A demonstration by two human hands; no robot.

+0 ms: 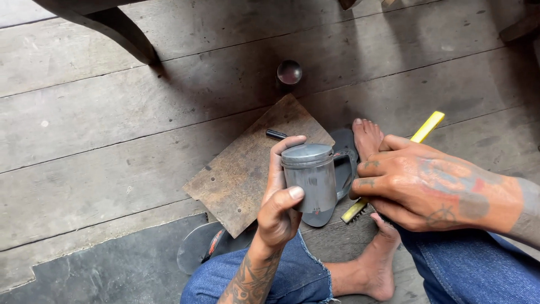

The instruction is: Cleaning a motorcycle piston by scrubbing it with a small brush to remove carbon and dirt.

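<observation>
From above, the left hand (278,211) wraps around a grey metal cylinder (309,175), held upright over the wooden board (242,169). At three o'clock of it, the right hand (416,186) grips a yellow-handled brush (424,128), bristles beside the cylinder.

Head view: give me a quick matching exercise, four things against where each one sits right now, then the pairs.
Things:
1. grey metal cylinder
2. yellow-handled brush
3. small dark round cap
4. short black pin

Places:
A. on the wooden board, at its far edge
B. gripped in the left hand
C. alone on the floor planks beyond the board
D. under the right hand, bristles down near the foot

Pairs: 1-B, 2-D, 3-C, 4-A
</observation>
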